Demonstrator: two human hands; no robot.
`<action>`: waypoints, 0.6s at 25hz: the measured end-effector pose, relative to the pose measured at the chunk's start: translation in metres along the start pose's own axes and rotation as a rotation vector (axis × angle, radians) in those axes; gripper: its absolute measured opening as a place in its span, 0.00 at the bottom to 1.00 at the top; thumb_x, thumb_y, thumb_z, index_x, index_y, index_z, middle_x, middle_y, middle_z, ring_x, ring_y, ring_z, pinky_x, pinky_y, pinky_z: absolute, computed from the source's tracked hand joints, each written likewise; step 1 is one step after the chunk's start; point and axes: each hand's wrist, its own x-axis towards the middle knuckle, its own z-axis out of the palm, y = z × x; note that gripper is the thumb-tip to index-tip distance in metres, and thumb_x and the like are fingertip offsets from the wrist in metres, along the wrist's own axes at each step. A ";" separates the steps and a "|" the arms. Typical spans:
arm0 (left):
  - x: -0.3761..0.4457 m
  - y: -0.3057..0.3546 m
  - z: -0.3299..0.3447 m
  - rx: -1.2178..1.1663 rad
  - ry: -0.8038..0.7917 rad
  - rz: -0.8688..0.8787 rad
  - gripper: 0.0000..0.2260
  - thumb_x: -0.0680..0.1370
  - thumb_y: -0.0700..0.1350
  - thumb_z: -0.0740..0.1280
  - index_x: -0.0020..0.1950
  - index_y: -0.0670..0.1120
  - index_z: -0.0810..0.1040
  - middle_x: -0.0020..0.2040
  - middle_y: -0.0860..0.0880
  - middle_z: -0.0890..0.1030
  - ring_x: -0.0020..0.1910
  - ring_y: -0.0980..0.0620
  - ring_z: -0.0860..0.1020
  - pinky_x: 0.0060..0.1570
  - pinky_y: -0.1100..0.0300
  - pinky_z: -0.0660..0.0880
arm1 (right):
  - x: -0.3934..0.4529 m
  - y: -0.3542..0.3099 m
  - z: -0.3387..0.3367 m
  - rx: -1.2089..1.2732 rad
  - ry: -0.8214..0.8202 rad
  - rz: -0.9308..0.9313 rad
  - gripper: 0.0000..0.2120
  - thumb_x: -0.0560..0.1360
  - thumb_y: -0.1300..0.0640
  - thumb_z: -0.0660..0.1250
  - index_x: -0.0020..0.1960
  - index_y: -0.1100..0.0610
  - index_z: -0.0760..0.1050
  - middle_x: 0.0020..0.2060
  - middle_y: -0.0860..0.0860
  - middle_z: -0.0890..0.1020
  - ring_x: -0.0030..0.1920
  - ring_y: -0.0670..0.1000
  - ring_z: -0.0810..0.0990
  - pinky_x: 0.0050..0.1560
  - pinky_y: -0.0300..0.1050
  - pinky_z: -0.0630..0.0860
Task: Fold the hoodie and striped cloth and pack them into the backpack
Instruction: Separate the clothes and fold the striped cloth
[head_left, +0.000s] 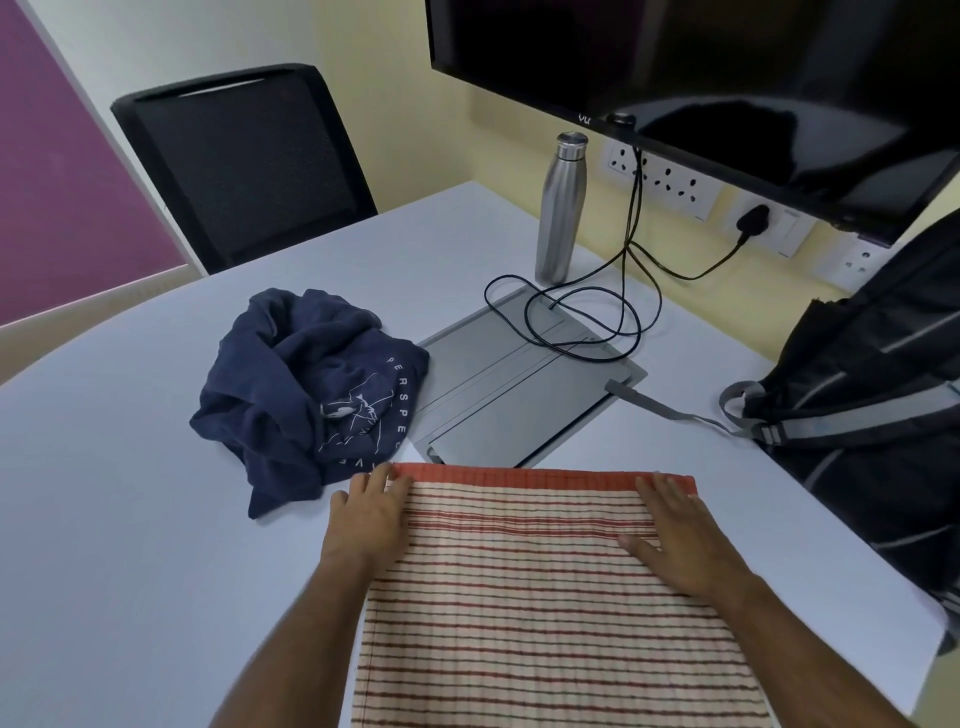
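Flatly, both hands' grip open on striped cloth, pale table, yellow wall

You've got a cream striped cloth w/ red lines & orange edge, navy hoodie w/ white print, black backpack w/ grey straps, pale-blue counter.

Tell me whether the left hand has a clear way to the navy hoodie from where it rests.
Probably yes. The left hand lies flat on the striped cloth's left edge, and the crumpled navy hoodie sits just beyond it on the table, nothing between them.
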 end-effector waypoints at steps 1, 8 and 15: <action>-0.004 -0.001 -0.001 -0.034 0.018 0.031 0.21 0.82 0.51 0.60 0.76 0.54 0.65 0.78 0.51 0.62 0.73 0.47 0.63 0.71 0.47 0.62 | -0.004 0.000 -0.001 0.013 0.020 -0.011 0.41 0.76 0.29 0.51 0.81 0.49 0.43 0.81 0.49 0.46 0.80 0.51 0.46 0.79 0.53 0.47; -0.047 -0.002 -0.007 -0.151 -0.013 0.182 0.17 0.82 0.54 0.61 0.71 0.55 0.71 0.72 0.56 0.71 0.69 0.53 0.69 0.69 0.53 0.66 | -0.053 0.001 -0.005 0.046 0.051 -0.067 0.34 0.78 0.33 0.52 0.79 0.46 0.54 0.79 0.47 0.57 0.78 0.49 0.57 0.77 0.48 0.55; -0.111 0.005 -0.002 -0.260 -0.140 0.178 0.14 0.80 0.57 0.64 0.65 0.59 0.73 0.66 0.58 0.76 0.62 0.56 0.74 0.64 0.58 0.73 | -0.120 -0.001 0.000 0.131 0.040 -0.133 0.28 0.78 0.36 0.59 0.74 0.47 0.65 0.70 0.44 0.71 0.68 0.45 0.70 0.69 0.41 0.66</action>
